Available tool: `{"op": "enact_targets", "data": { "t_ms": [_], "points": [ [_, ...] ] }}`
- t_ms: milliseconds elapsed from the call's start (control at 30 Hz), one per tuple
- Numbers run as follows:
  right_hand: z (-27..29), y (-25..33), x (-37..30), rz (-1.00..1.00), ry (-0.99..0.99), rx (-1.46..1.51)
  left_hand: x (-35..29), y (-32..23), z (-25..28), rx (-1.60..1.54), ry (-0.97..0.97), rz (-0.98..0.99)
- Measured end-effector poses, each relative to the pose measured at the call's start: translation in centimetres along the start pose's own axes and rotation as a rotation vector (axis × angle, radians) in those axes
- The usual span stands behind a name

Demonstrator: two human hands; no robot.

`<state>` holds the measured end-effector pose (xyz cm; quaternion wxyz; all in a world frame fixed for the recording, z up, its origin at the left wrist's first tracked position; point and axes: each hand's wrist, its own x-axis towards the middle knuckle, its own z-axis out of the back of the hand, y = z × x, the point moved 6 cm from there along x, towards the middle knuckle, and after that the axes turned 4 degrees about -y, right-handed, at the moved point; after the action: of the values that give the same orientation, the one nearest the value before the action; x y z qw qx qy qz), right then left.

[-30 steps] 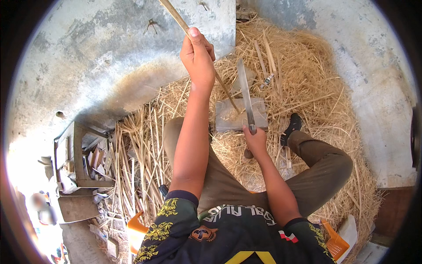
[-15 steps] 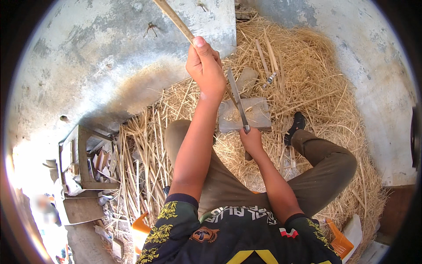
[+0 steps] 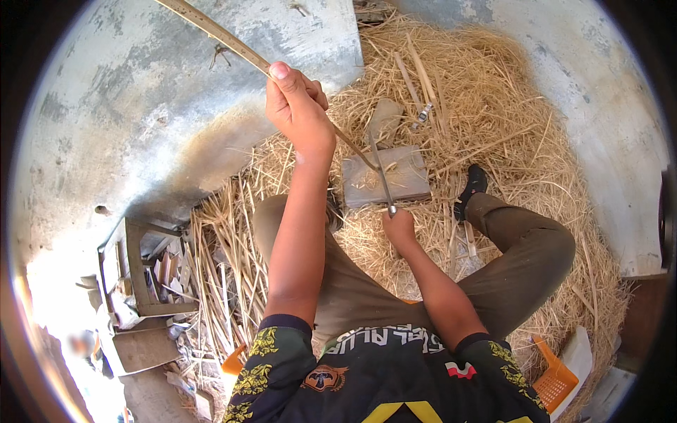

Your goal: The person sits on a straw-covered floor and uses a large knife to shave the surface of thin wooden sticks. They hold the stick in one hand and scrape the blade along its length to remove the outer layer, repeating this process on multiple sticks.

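My left hand (image 3: 302, 109) is raised and closed round a long bamboo strip (image 3: 224, 37), thumb along its top. One end of the strip runs out past the upper left edge; the other slopes down to a grey block (image 3: 415, 185). My right hand (image 3: 400, 227) is closed round the handle of a long knife (image 3: 385, 182), its blade pointing away from me over the block. Strip and blade cross above the block; whether the edge bites into the strip is too small to tell. Pale shavings (image 3: 368, 180) lie on the block.
Straw-like shavings (image 3: 493, 92) heap up on the far and right sides against the walls. A wristwatch (image 3: 424, 113) lies near loose strips and a stone (image 3: 386, 118). More bamboo strips (image 3: 224, 264) lie left, beside a wooden frame (image 3: 134, 271). An orange plastic piece (image 3: 558, 381) is at lower right.
My left hand has moved left and slightly down, tilting the strip flatter. The right hand still grips the knife; its blade has turned a little upright. The whole view has shifted slightly.
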<state>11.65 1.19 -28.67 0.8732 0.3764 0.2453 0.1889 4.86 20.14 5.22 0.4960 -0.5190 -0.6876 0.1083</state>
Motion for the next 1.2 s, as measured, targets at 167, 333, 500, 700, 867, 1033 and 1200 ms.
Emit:
{"op": "enact_targets", "data": {
  "t_ms": [167,333,500,700,867,1033,1200],
  "points": [
    [1.4,5.8,-1.2,0.169,-0.069,0.117,-0.1,0.0,-0.1,0.001,0.03,-0.009],
    [-0.2,1.4,-0.2,0.072,-0.079,0.043,0.4,0.1,0.2,-0.025,-0.029,0.023],
    [-0.5,-2.5,0.5,-0.11,0.032,-0.056,1.4,0.9,1.0,-0.028,-0.03,0.088],
    [3.1,7.9,-0.9,0.223,-0.055,0.134,1.5,1.4,0.4,-0.101,0.045,0.19],
    [5.3,12.5,-2.9,0.219,-0.036,0.197,1.1,1.7,0.5,-0.13,0.091,0.217],
    [1.8,7.4,-1.8,0.187,-0.057,0.154,0.3,1.3,-0.2,-0.052,0.053,0.129],
    [3.9,10.4,-2.9,0.195,-0.05,0.143,0.0,1.4,-0.1,-0.098,0.041,0.071]
  ]
}}
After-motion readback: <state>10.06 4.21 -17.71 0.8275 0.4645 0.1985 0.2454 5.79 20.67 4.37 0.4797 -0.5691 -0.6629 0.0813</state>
